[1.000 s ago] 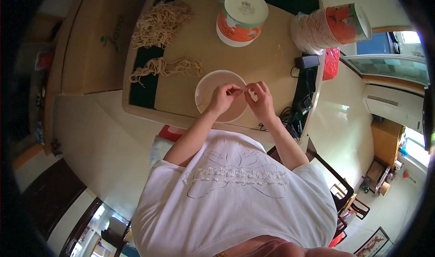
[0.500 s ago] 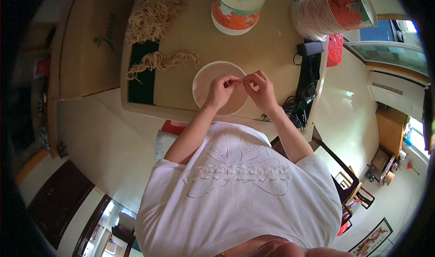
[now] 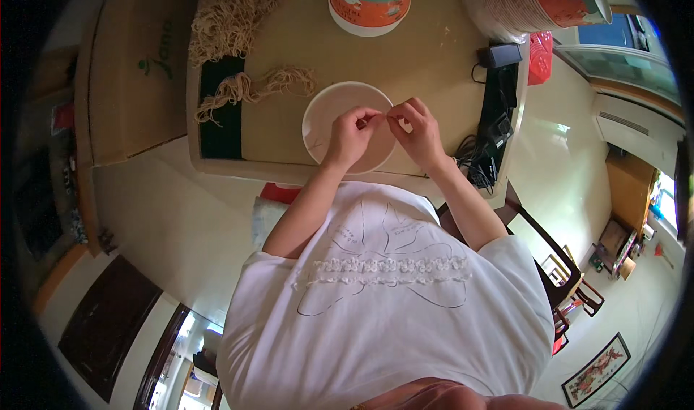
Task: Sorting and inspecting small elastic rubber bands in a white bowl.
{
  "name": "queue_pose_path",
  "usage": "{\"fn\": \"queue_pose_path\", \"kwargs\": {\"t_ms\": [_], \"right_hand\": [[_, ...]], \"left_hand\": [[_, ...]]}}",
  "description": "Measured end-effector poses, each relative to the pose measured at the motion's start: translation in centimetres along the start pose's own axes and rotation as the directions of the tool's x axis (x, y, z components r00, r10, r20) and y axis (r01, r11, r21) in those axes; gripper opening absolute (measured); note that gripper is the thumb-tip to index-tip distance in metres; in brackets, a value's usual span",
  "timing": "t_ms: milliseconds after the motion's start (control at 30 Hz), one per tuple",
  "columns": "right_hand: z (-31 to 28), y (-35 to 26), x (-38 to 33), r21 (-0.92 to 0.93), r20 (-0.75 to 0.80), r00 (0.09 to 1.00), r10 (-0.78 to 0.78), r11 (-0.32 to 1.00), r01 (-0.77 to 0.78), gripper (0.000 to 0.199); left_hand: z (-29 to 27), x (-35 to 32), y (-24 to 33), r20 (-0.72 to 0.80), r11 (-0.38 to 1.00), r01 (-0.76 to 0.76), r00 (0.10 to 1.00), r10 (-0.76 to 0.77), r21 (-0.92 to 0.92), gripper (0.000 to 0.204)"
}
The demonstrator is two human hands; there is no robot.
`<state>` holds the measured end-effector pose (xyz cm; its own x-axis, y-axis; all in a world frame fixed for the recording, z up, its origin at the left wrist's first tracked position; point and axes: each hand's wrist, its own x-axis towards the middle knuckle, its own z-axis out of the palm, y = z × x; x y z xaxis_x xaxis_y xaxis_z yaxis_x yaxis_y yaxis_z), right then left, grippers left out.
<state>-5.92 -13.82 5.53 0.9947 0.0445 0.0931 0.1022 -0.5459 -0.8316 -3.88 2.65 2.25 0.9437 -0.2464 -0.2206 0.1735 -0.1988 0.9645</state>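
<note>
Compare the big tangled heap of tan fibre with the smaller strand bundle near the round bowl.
The big tangled heap of tan fibre is loose and bulky, at the table's far left. The smaller strand bundle is thin, stretched sideways, nearer the round pale bowl. Both look like the same tan stringy material; neither hand touches them.

At the top of your view sits an orange-and-white tub [image 3: 372, 3]; tan string bundles [image 3: 230, 19] lie upper left, black cables [image 3: 483, 146] at right.

Tan table [image 3: 426, 56] — pale bowl [image 3: 325, 113], noodle bundles [image 3: 253, 88], lidded tub [image 3: 371, 5], black cables [image 3: 491, 131].
</note>
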Motion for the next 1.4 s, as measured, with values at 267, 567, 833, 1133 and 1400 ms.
{"fn": "queue_pose_path", "kwargs": {"t_ms": [267, 567, 833, 1133, 1400], "right_hand": [[-0.9, -0.3, 0.5, 0.042, 0.000, 0.994, 0.114, 0.993, -0.113, 0.013], [-1.4, -0.7, 1.3, -0.051, 0.114, 0.993, 0.045, 0.998, -0.039, 0.009], [-1.4, -0.7, 1.2, 0.014, 0.090, 0.990, 0.106, 0.994, -0.108, 0.008], [-0.9, -0.5, 0.8, -0.022, 0.063, 0.996, 0.064, 0.998, -0.063, 0.009], [-0.9, -0.6, 0.8, 0.003, 0.056, 0.998, 0.040, 0.999, -0.040, 0.009]], "left_hand": [[0.0, 0.1, 0.1, 0.006, 0.998, -0.025, 1.000, 0.025, 0.060, 0.009], [0.1, 0.1, 1.2, -0.035, 0.996, -0.058, 0.998, 0.061, 0.062, 0.009], [0.2, -0.3, 2.6, -0.161, 0.962, -0.170, 0.965, 0.207, 0.213, 0.011], [0.3, -0.4, 2.2, -0.108, 0.985, -0.095, 0.988, 0.111, 0.144, 0.011], [0.5, -0.2, 1.5, -0.086, 0.991, -0.067, 0.993, 0.077, 0.117, 0.009]]}}
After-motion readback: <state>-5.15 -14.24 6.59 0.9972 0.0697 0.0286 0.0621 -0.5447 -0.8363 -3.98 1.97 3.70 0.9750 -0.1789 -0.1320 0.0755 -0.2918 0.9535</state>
